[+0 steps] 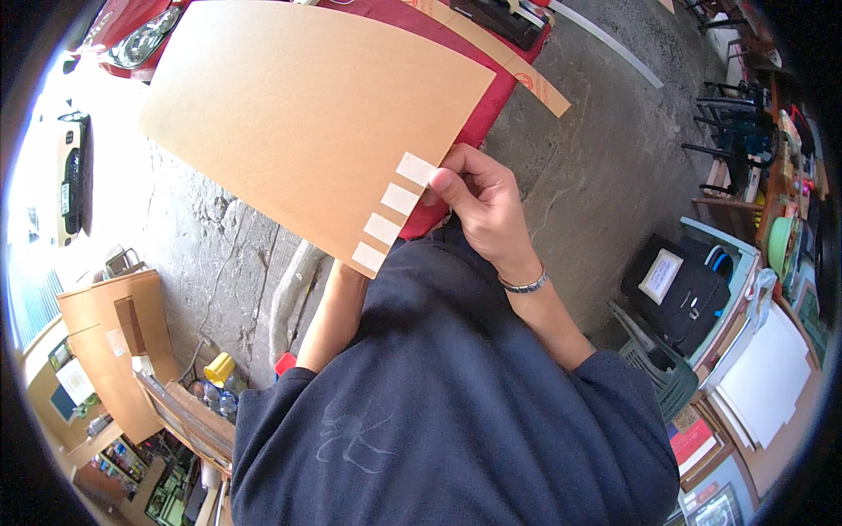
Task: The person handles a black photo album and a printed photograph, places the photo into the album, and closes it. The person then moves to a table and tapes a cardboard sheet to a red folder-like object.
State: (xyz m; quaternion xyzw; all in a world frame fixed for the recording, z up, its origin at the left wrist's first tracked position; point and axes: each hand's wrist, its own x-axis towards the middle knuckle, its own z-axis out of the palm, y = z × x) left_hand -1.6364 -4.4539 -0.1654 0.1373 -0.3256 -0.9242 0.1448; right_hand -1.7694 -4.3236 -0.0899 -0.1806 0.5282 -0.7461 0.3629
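Observation:
A large tan sheet of thin board point(307, 114) is held up in front of me, tilted, over the red-covered table. A row of several white tape-like patches point(381, 229) lies along its near right edge. My right hand point(487, 206) is closed at that edge, thumb on top beside the uppermost patch and fingers curled under. A metal bracelet point(524, 282) circles the right wrist. My left forearm point(338, 317) reaches under the board's near corner, and the board hides that hand and its fingers.
Beyond the board, a red table cover point(495, 103) carries a tan strip with red print point(544, 90) and a black case point(504, 19). Cardboard sheets point(132, 351) and a yellow bucket point(219, 370) stand left. A black bag point(675, 289) and green plastic chair point(660, 375) are right. Cracked concrete floor point(219, 228) surrounds me.

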